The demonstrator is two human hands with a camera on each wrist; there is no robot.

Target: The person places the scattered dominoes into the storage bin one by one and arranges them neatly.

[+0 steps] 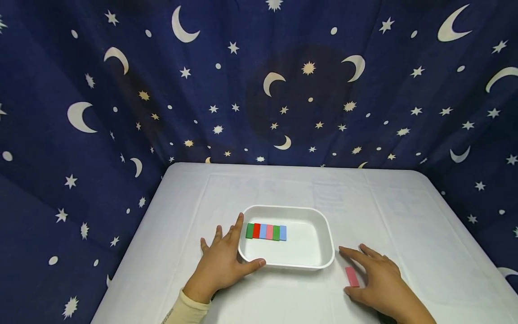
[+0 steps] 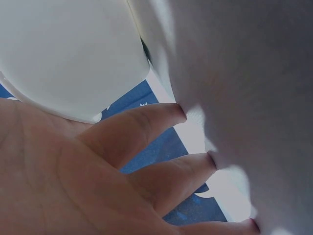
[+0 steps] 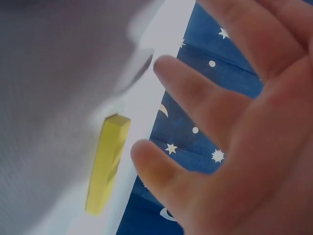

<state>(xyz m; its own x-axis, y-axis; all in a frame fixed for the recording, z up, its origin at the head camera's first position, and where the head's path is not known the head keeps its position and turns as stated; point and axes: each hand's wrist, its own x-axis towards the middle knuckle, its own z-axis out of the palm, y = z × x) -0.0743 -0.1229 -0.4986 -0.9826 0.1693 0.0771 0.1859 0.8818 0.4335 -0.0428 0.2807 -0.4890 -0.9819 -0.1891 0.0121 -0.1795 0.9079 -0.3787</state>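
Note:
A white tray [image 1: 309,243] holds a row of small flat blocks [image 1: 266,231] in green, red, blue and pink, side by side at its left part. My left hand [image 1: 221,262] rests at the tray's left end, fingers spread, with index finger and thumb along the rim. To the tray's right, a pink block [image 1: 351,276] lies on the table between the thumb and index finger of my right hand [image 1: 382,276]. Those fingers are parted and grip nothing. A yellow block [image 3: 106,166] shows by the right fingers in the right wrist view; in the head view it is hidden.
A white cloth covers the table [image 1: 194,202]. Behind it and along its sides hangs a dark blue curtain [image 1: 243,90] with moons and stars. The tray's raised rim stands between the two hands.

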